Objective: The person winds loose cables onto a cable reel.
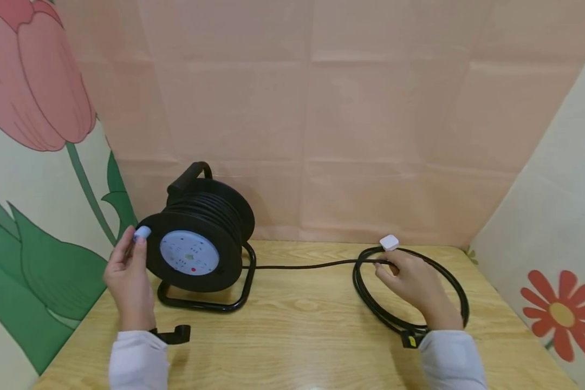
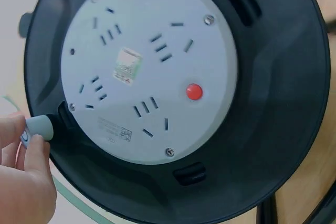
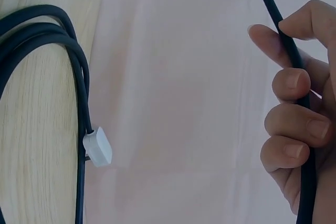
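A black cable reel (image 1: 231, 260) with a pale round socket panel (image 2: 152, 66) and a red button (image 2: 194, 92) stands at the left of the table. On the rim of its front disc, my left hand (image 1: 130, 287) pinches a small pale knob (image 2: 42, 127) between thumb and fingers. Black cable (image 1: 302, 266) runs from the reel across to the right. My right hand (image 1: 416, 279) holds this cable, its fingers curled round it in the right wrist view. Looped cable (image 1: 460, 292) lies about that hand, with a white plug (image 3: 98, 148) at its end.
The reel rests on a black tube stand (image 1: 214, 307) and has a carrying handle (image 1: 190, 176) on top. The wooden table (image 1: 292, 336) meets a pink backdrop (image 1: 307, 135), with flower-printed panels (image 1: 563, 216) at the sides. A black strap piece (image 1: 175, 335) sits at the left wrist.
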The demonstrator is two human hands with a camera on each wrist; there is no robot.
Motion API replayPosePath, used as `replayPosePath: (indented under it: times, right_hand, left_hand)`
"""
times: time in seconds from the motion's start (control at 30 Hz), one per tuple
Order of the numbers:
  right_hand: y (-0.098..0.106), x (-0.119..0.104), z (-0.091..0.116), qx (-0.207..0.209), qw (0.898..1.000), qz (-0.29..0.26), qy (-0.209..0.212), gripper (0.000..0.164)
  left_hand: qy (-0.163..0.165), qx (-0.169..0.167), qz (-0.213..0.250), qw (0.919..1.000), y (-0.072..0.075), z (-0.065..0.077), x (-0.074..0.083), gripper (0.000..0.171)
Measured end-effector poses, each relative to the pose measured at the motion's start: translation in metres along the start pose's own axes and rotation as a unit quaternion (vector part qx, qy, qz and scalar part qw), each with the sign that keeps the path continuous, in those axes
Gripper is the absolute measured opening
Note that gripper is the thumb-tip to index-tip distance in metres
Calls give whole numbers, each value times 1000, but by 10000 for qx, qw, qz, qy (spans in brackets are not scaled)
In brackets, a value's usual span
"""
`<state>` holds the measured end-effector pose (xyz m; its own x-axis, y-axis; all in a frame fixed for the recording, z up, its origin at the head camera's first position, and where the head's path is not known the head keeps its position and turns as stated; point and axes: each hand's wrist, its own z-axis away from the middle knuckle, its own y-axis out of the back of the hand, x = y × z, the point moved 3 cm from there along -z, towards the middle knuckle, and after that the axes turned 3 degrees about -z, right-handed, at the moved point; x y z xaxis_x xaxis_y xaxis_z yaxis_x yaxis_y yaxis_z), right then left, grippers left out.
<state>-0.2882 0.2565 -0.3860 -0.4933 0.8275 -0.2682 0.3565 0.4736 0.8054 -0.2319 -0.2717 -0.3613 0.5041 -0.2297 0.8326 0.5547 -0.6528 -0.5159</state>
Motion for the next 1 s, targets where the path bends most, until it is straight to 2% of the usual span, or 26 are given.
replayPosePath:
  times: [0.07, 0.2, 0.33, 0.57, 1.0]
  right_hand:
    - [-1, -1, 1, -23, 10000, -1, 10, 5]
    - [-3, -4, 2, 58, 9999, 34, 152, 6]
    - [-4, -8, 0, 282, 9983, -5, 509, 9]
    - [-5, -15, -5, 560, 9920, -296, 1094, 17]
    - [-11, -26, -10, 370, 9898, -358, 1327, 14]
  left_hand:
    - [-130, -22, -172, 9998, -2, 2, 1, 38]
    - [-191, -95, -135, 9997, -7, 6, 3, 39]
    - [-146, -93, 38, 9998, -12, 9, 4, 41]
    - [-253, 7, 47, 9997, -19, 14, 2, 41]
    - [-384, -342, -379, 9980, -25, 20, 5, 41]
